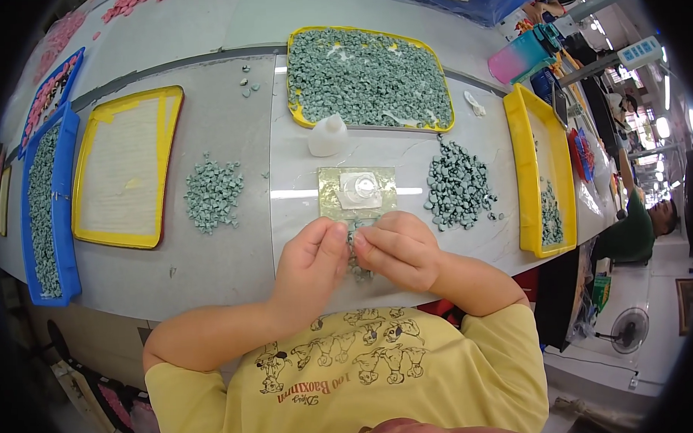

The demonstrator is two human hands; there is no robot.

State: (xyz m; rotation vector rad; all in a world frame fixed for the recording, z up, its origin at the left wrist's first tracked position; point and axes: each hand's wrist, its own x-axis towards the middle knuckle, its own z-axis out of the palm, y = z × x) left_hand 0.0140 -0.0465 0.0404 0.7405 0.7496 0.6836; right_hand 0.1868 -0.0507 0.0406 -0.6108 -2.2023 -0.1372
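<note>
Hands, 2, bare: left hand [313, 256] and right hand [400, 251], close together near the front edge of the table [245, 262], thumb and fingers of each pinched narrow; whether either grip holds a piece cannot be told. Green pieces [359, 274], small, partly hidden, between the hands; just beyond, 1 square mat [329, 190] bearing 1 clear round dish [366, 187]. Surrounding stock: left pile [213, 192] and right pile [458, 186], both green, 1 white bottle [328, 138], 1 yellow-edged tray [298, 113], filled with similar pieces.
</note>
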